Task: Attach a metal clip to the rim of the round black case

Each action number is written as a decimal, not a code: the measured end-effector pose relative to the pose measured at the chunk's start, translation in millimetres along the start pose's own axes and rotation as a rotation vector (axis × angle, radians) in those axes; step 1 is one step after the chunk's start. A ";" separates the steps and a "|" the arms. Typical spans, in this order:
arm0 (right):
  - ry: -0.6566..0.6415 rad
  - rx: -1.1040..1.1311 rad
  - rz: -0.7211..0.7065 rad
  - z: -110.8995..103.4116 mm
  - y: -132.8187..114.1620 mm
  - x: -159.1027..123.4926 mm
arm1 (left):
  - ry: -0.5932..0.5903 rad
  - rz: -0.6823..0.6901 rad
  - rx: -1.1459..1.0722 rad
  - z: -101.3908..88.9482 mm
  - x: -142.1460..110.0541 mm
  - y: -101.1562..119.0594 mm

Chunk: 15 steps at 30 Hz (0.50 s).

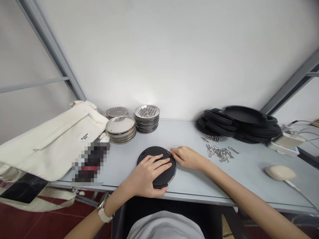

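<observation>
A round black disc (pixel 159 177) lies on the table close to its front edge, with a thin coloured rim showing along its right side. My left hand (pixel 152 171) rests on top of it, fingers stretched flat and thumb lying along the near edge. At the disc's upper right rim, my right hand (pixel 183 156) is closed in a pinch on a small shiny metal clip (pixel 169 152). Most of that clip is hidden by the fingertips. Right of this hand, several loose metal clips (pixel 218 151) are scattered on the table.
Stacked metal discs (pixel 121 134) and a stack of grater-like metal plates (pixel 147 121) stand at back left. Black round trays (pixel 239 124) are piled at back right. A white bag (pixel 59 139) lies left; a cream-coloured corded device (pixel 280 172) sits right.
</observation>
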State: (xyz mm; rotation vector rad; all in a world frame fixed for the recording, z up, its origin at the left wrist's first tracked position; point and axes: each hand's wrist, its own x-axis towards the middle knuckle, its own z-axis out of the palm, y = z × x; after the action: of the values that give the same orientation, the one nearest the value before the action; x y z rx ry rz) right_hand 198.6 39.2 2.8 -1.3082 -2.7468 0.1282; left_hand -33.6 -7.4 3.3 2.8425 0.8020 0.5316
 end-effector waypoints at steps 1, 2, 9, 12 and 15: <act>-0.005 0.007 0.003 -0.5 0.0 -0.3 | 0.000 -0.003 -0.002 0.0 0.0 0.2; -0.009 0.016 0.005 -0.9 0.1 -0.5 | 0.000 -0.005 -0.003 0.0 -0.1 0.4; -0.001 0.085 0.002 -2.1 0.7 -1.4 | 0.007 -0.003 0.003 0.0 -0.6 0.4; -0.013 0.130 0.007 -3.4 1.3 -1.3 | 0.009 0.002 0.007 0.1 0.0 0.1; -0.019 0.179 0.001 -4.8 2.2 -1.0 | 0.010 0.004 0.009 0.2 0.4 -0.1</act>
State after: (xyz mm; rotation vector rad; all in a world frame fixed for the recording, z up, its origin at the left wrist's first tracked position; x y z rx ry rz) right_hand 201.6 40.0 7.2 -1.2671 -2.6775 0.3787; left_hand -33.3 -7.1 3.1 2.8529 0.8021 0.5445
